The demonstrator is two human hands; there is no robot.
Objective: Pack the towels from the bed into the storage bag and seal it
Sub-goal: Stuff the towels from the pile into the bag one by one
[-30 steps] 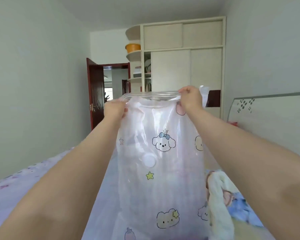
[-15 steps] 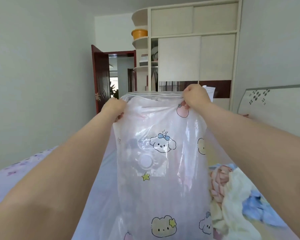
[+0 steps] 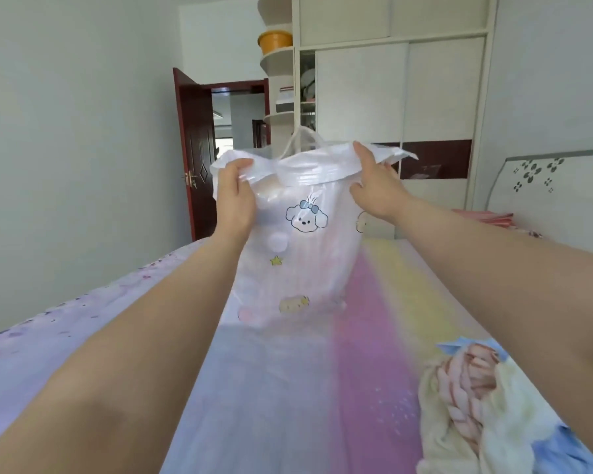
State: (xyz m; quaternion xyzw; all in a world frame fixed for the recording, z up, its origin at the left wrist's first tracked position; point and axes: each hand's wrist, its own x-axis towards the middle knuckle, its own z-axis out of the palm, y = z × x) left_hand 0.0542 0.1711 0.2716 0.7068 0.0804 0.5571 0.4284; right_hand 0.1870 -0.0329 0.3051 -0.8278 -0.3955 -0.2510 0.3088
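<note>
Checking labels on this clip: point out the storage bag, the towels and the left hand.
storage bag (image 3: 305, 241): head view, printed front panel beside the dog face.
towels (image 3: 476, 398): head view, pink and cream heap on the bed.
left hand (image 3: 235, 200): head view, back of the hand.

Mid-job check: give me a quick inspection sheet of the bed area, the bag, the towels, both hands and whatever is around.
Surface: bed sheet, pastel stripes, blurred.
Job's things: storage bag held upright over the bed, mouth open and folded outward, unsealed; contents cannot be told. Towels heaped at lower right on the bed, outside the bag.
Clutter: nothing seen on the bed beyond the towels.
Grippers: left hand grips the bag's left rim; right hand holds the right rim, fingers spread.
Cables: nothing seen.
Surroundings: wardrobe behind, orange basin on its corner shelf, door open, headboard at right.
</note>
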